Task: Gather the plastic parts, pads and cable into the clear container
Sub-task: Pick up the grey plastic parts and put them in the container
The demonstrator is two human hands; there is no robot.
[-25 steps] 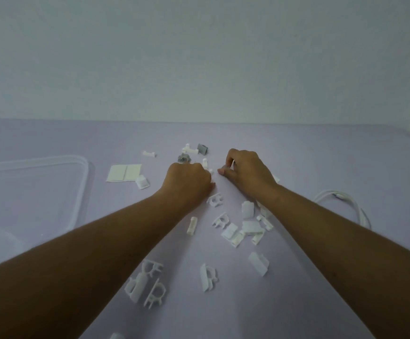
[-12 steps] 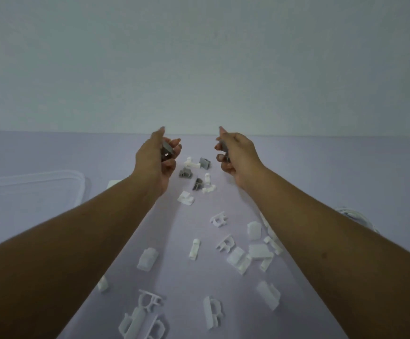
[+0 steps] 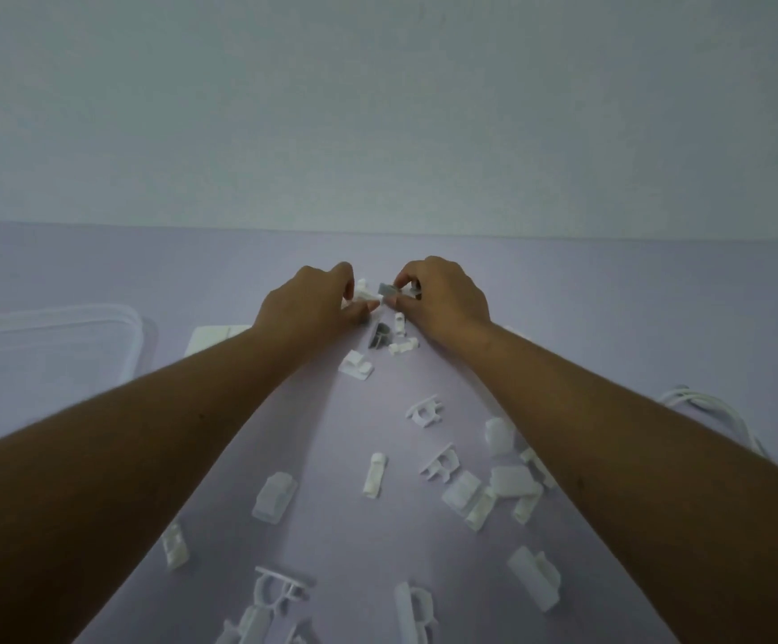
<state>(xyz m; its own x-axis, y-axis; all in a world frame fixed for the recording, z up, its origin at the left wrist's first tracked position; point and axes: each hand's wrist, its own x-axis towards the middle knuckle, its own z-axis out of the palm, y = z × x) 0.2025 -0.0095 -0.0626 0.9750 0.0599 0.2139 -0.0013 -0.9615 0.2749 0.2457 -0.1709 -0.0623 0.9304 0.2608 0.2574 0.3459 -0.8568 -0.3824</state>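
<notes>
2 hands reached far: right hand (image 3: 443, 297) pinched a grey part (image 3: 386, 288), left hand (image 3: 306, 305) pinched a white part (image 3: 365, 296), to collect them.

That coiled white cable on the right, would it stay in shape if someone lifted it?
Probably not. The coiled white cable lies in loose, unbound loops on the lilac table, so it would likely droop and uncoil. It looks thin, hence probably light. Its smooth sheath may slide rather than roll.

Both bare forearms reach forward and converge at the far middle. The left hand (image 3: 306, 302) is palm down, its fingers curled and pinched together. The right hand (image 3: 443, 297) is also knuckles up, with fingertips (image 3: 398, 299) pinched toward the left hand.
</notes>
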